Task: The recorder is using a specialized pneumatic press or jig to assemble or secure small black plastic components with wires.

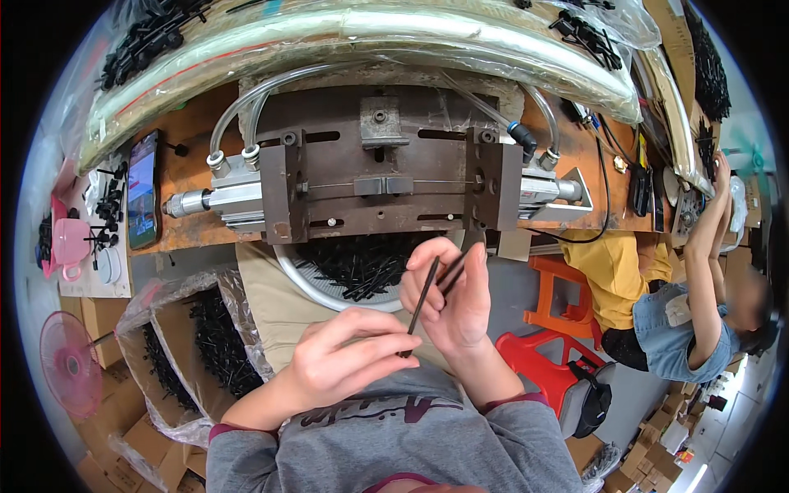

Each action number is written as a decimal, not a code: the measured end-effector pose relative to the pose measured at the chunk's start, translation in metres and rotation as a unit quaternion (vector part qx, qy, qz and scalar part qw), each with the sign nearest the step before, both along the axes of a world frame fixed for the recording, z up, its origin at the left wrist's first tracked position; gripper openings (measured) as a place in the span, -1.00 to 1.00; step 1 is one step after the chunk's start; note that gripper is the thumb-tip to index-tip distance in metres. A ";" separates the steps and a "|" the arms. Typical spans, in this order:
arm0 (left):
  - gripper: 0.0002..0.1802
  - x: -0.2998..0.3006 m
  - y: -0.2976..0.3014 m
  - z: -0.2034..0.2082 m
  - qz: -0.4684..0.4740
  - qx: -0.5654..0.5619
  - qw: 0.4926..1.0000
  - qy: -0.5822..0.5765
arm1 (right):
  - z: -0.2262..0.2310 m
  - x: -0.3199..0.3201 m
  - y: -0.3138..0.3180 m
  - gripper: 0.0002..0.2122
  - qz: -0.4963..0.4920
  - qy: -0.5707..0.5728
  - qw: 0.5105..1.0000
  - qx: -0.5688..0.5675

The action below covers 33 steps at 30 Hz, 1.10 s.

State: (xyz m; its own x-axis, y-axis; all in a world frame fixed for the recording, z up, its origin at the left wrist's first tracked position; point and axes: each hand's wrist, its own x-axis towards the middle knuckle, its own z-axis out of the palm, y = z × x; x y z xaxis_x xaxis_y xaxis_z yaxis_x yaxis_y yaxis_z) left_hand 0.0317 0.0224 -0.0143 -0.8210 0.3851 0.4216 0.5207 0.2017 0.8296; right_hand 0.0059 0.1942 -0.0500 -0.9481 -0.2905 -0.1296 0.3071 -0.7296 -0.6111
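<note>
Over my lap, my left hand (341, 355) is closed, pinching the lower end of a thin black rod (422, 306) that slants upward. My right hand (460, 308) is higher and to the right, its fingers curled around another dark rod-like piece (454, 269), close to the upper end of the first rod. Below the bench edge, a round pale basin (306, 289) holds a heap of black slender parts (362, 261). Just beyond my hands stands a brown metal fixture (345, 209) with a small grey block (383, 186) in its middle.
Pneumatic cylinders (238, 197) with clear hoses flank the fixture. A phone (144, 191) leans at the left. Cartons of black parts (220, 341) and a pink fan (71, 361) stand lower left. Red stools (538, 361) and another person (686, 316) are at the right.
</note>
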 end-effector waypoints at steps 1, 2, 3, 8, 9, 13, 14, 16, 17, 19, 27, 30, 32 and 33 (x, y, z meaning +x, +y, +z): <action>-0.63 0.000 -0.001 0.000 0.013 0.015 1.000 -0.009 | 0.001 0.002 0.002 -0.46 0.001 0.005 0.999 0.033; -0.62 -0.001 -0.001 0.001 0.013 0.019 1.000 -0.014 | 0.004 0.004 0.004 -0.44 0.001 0.011 0.998 0.066; -0.63 -0.002 -0.003 0.002 0.007 0.014 1.000 -0.006 | 0.006 0.005 0.005 -0.42 0.000 0.015 0.995 0.100; -0.64 -0.004 -0.008 0.003 -0.025 0.000 0.999 0.028 | 0.022 0.004 0.008 -0.73 0.004 -0.018 0.995 0.101; -0.64 -0.004 -0.008 0.004 -0.024 -0.005 0.999 0.034 | 0.022 0.004 0.009 -0.73 0.007 -0.015 0.994 0.104; -0.67 -0.004 -0.009 0.006 -0.020 -0.014 0.999 0.045 | 0.023 0.004 0.010 -0.75 0.015 -0.015 0.992 0.122; -0.69 -0.004 -0.009 0.006 -0.018 -0.013 0.999 0.044 | 0.022 0.004 0.010 -0.76 0.015 -0.018 0.992 0.127; -0.69 -0.004 -0.010 0.007 -0.008 -0.027 0.998 0.052 | 0.026 0.004 0.008 -0.77 0.016 -0.018 0.987 0.159; -0.69 -0.004 -0.010 0.007 -0.003 -0.034 0.998 0.056 | 0.027 0.005 0.007 -0.77 0.016 -0.018 0.984 0.176; -0.70 -0.008 -0.010 0.009 0.029 -0.062 0.994 0.087 | 0.026 0.005 0.004 -0.78 0.004 -0.010 0.979 0.203; -0.69 -0.048 0.003 0.003 0.163 -0.235 0.941 0.182 | 0.019 0.005 0.011 -0.85 -0.032 -0.008 0.993 0.112; -0.71 -0.049 0.010 -0.001 0.175 -0.259 0.931 0.186 | 0.022 0.005 0.015 -0.87 -0.031 -0.017 0.995 0.095; -0.71 -0.051 0.011 0.001 0.176 -0.267 0.930 0.182 | 0.023 0.006 0.016 -0.87 -0.030 -0.016 0.995 0.094; -0.72 -0.055 0.009 0.003 0.174 -0.266 0.931 0.181 | 0.023 0.007 0.017 -0.87 -0.025 -0.012 0.995 0.099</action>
